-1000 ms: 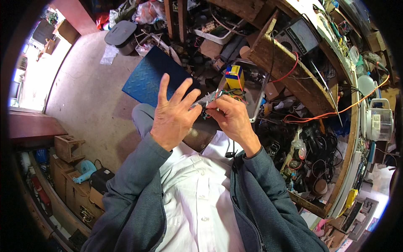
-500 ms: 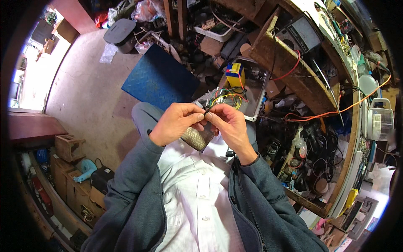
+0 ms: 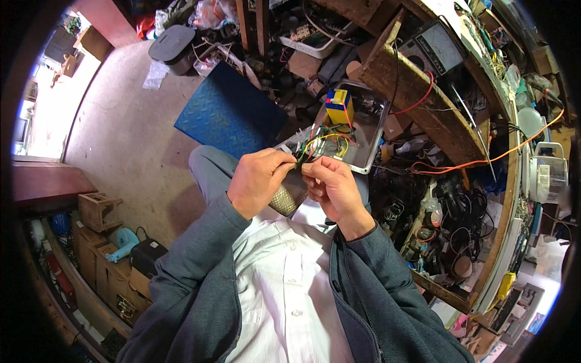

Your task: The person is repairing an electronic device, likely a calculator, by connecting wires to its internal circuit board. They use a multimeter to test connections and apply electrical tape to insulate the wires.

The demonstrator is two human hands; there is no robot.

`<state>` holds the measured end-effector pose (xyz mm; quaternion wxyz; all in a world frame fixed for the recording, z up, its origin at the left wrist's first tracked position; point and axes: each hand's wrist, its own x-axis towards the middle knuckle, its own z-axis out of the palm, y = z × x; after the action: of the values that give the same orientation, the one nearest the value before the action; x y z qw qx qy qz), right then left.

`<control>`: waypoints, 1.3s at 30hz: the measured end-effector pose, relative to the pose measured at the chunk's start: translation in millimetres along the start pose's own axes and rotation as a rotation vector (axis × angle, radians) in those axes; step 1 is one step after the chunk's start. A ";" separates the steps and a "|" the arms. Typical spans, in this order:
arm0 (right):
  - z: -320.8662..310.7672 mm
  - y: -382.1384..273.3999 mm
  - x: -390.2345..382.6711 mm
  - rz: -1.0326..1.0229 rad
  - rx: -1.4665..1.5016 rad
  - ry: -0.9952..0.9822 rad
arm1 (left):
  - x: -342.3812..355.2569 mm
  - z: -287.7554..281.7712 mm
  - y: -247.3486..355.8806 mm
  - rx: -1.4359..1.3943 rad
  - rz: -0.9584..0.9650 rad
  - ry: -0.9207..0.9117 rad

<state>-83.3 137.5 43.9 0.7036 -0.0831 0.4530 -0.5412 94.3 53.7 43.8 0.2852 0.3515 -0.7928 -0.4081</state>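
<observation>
Both hands meet above my lap, fingertips almost touching. My left hand is closed in a pinch on a thin dark wire. Thumb and forefinger of my right hand pinch at the same wire from the other side; exactly where each grips it is too small to tell. Just beyond lie yellow, green and red wires, running into an open grey metal case. A yellow and blue battery stands in that case with a red lead on it. A patterned, scaly-looking piece lies under my hands.
A blue textured panel lies on the floor ahead to the left. To the right, a wooden bench frame holds a meter, and an orange cable crosses there. Dark tangled cables fill the lower right. A dark bin stands far left.
My left hand has turned over so its back shows more. My right hand has shifted slightly right and down, its lower fingers loosened; the fingertips have parted a little.
</observation>
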 end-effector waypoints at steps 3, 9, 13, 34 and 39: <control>10.7 -10.8 -13.3 -0.105 -0.131 0.013 | 1.3 -3.8 -3.1 -0.010 -0.019 0.017; 4.9 -18.4 -6.6 -1.149 -1.412 0.051 | 7.5 -15.7 9.9 -0.175 -0.087 -0.105; 5.6 -22.9 -1.4 -1.199 -1.513 0.008 | 9.5 -17.9 18.5 -0.185 -0.089 -0.150; -0.9 -67.4 13.2 -0.557 -1.156 0.199 | -1.6 -7.2 15.1 0.114 0.378 -0.027; -1.4 -65.6 13.6 -0.452 -0.892 0.132 | 6.1 -6.9 17.8 -0.197 0.035 0.029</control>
<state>-129.4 100.4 75.4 0.4349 -0.4373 0.6542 -0.4378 90.1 53.3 63.3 0.3370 0.3139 -0.7506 -0.4738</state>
